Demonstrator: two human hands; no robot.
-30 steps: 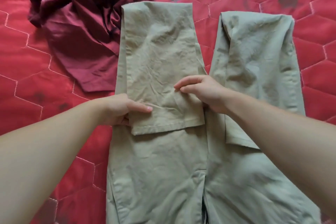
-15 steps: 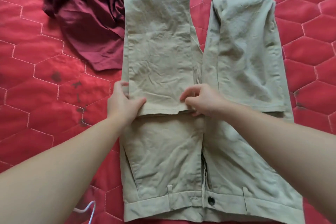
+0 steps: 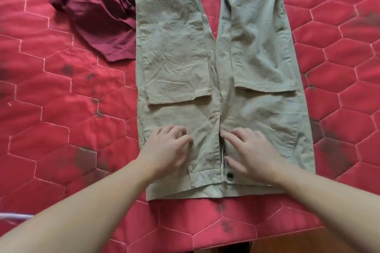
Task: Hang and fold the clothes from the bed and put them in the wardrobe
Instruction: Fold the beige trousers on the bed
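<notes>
Khaki trousers lie flat on the red quilted bed, waistband nearest me, both legs folded back so the hems rest mid-thigh. My left hand rests on the left hip area, fingers loosely curled, holding nothing. My right hand lies flat with fingers spread beside the fly, just above the dark waist button. A crumpled maroon garment lies at the upper left, its edge under the trousers' left leg.
The bed's near edge runs along the bottom, with wooden floor visible beyond it at lower right. A white cable pokes in at the lower left. Dark stains mark the quilt.
Both hands let go of the left leg's hem and slid back toward me onto the hip area. The view pulled back, showing the waistband and bed edge.
</notes>
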